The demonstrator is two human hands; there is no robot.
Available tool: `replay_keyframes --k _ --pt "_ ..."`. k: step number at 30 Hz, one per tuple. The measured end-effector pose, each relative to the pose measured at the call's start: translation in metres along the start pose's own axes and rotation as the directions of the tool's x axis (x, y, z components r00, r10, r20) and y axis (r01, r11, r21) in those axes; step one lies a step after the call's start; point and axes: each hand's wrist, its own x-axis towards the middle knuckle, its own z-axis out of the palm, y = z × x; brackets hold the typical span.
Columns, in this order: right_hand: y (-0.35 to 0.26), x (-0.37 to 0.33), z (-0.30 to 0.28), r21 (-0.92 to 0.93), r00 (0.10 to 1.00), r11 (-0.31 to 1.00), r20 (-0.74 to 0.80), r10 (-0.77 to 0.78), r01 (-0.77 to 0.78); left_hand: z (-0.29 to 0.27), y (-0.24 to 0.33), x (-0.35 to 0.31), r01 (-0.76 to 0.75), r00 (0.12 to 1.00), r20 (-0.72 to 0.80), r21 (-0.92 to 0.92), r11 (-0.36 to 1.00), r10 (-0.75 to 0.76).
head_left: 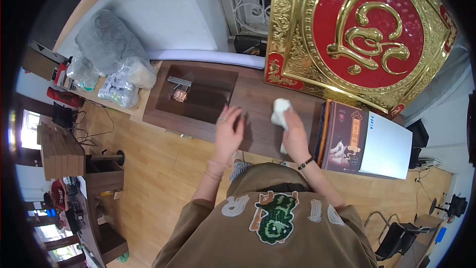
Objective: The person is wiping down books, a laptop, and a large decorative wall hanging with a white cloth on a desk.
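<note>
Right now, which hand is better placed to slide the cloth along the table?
Likely the right hand: it already holds the cloth, while the left hand looks empty, nearer the dark panel.

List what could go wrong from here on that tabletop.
The crumpled white cloth in the right hand might nudge the brown printed book or box to its right.
The left hand, near the dark brown rectangular board, could knock the small copper-coloured object on it.
The large gold-framed red panel might tip if bumped.
</note>
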Motion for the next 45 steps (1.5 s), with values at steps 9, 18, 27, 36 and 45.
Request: replay_keyframes --k 9,18,27,36,45 --pt "-0.035 0.035 0.069 -0.110 0.985 0.985 -0.097 -0.144 0.133 -0.045 -0.072 0.028 -0.081 0.980 0.185 0.048 0.996 0.071" --pt "-0.054 0.076 0.097 -0.354 0.967 0.914 -0.082 -0.242 0.198 -0.062 -0.086 0.037 -0.274 0.920 0.306 0.051 0.961 0.246" --pt "-0.054 0.107 0.095 -0.245 0.967 0.968 -0.225 -0.116 0.059 -0.071 -0.099 0.048 -0.338 0.858 0.394 -0.051 0.940 0.330" --pt "-0.051 -0.007 0.056 -0.192 0.993 0.979 0.106 -0.042 0.062 -0.074 -0.104 0.048 -0.372 0.834 0.415 -0.063 0.926 0.363" --pt "-0.099 -0.033 0.070 -0.009 0.984 0.996 0.159 -0.084 0.086 -0.069 -0.099 0.046 -0.394 0.830 0.415 -0.035 0.918 0.372"
